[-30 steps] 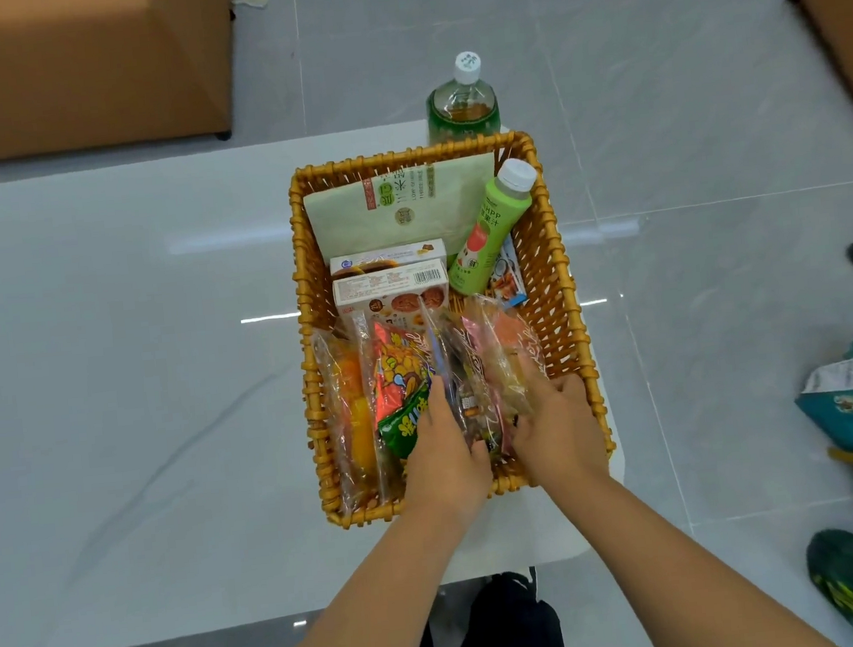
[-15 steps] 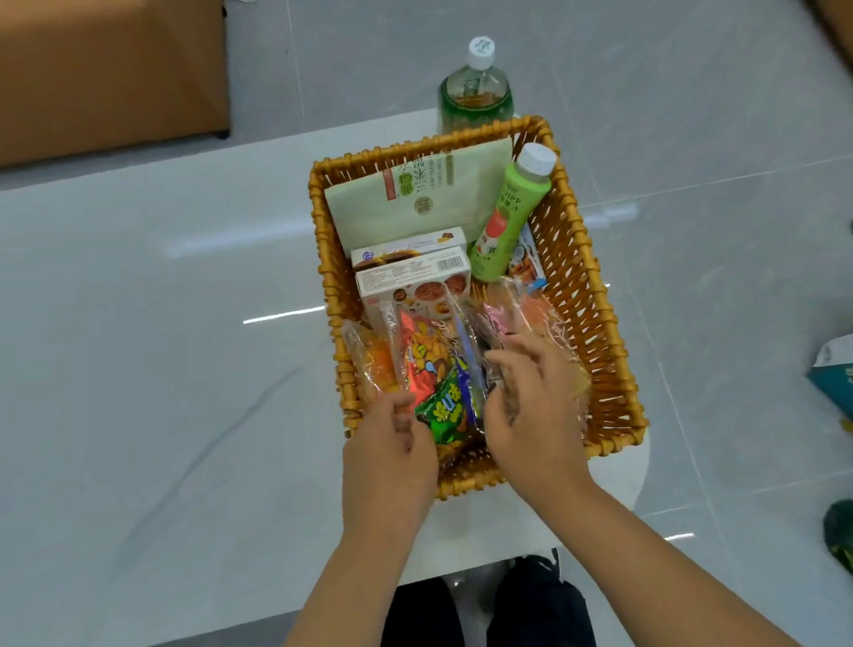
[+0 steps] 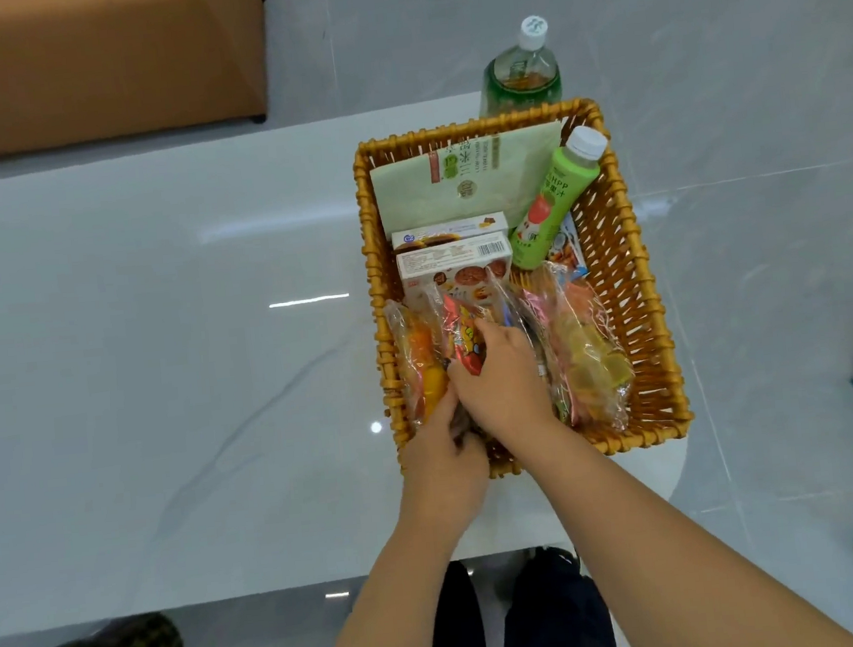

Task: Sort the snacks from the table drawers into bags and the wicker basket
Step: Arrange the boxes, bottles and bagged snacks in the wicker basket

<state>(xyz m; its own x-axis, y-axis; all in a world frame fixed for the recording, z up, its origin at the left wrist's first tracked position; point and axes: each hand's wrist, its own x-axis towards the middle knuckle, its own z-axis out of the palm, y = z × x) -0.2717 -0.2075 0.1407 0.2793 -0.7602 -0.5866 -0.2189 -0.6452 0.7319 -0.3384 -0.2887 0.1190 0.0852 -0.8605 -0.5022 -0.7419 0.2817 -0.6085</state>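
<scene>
Two hands: you have both in the near end of the wicker basket (image 3: 631, 274), working among the upright snack packets; judged from the packing, you are tidying the row, not adding a new item
Right hand (image 3: 502, 383): fingers curled round the red cartoon packet (image 3: 465, 343), thumb side toward you; it looks as if you hold it upright so it slots between its neighbours
Left hand (image 3: 444, 458): at the near rim, just under and left of your right hand; its fingertips are hidden behind the right hand and the packets, so I cannot tell whether it grips or only steadies
Orange packet (image 3: 420, 360): just left of your right hand, standing on edge against the basket wall; probably stood so to save room
Clear yellow packet (image 3: 590, 360): just right of your right hand, leaning outward
Biscuit boxes (image 3: 455, 264): beyond your fingertips, laid flat, backing the packet row
Green juice bottle (image 3: 553, 204): beyond and right, tilted against the far corner
Pale green pouch (image 3: 468, 180): furthest from your hands, propped on the back wall
Tea bottle (image 3: 521, 75): outside the basket, past its far rim, on the table (image 3: 158, 346)
Bags: none identifiable near your hands
</scene>
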